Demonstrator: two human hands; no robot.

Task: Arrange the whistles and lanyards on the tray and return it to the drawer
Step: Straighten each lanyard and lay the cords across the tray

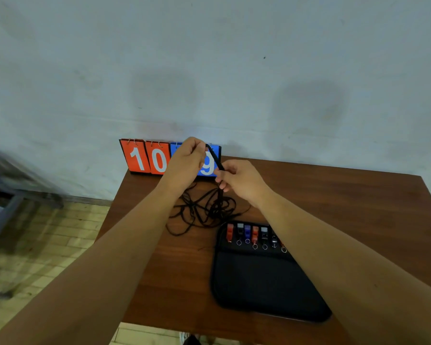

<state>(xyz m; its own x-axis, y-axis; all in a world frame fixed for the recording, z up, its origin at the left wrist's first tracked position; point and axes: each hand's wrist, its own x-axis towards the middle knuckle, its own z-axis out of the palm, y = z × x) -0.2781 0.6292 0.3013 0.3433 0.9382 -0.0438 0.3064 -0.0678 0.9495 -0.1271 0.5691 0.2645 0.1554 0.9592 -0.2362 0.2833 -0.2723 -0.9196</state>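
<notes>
A black tray [259, 280] lies on the brown table [358, 207] near its front edge. Several whistles [255, 234], red, black, blue and grey, stand in a row along the tray's far edge, each with a small ring. Beyond the tray a tangle of black lanyards [204, 210] lies on the table. My left hand [184, 163] and my right hand [241, 181] are raised above the tangle. Both pinch one black lanyard [215, 158], which is stretched between them and hangs down into the pile.
A flip scoreboard [149, 158] with red cards reading 10 and blue cards showing a 9 stands at the table's back edge against the pale wall. To the left is a wooden floor and a grey metal frame [8, 202].
</notes>
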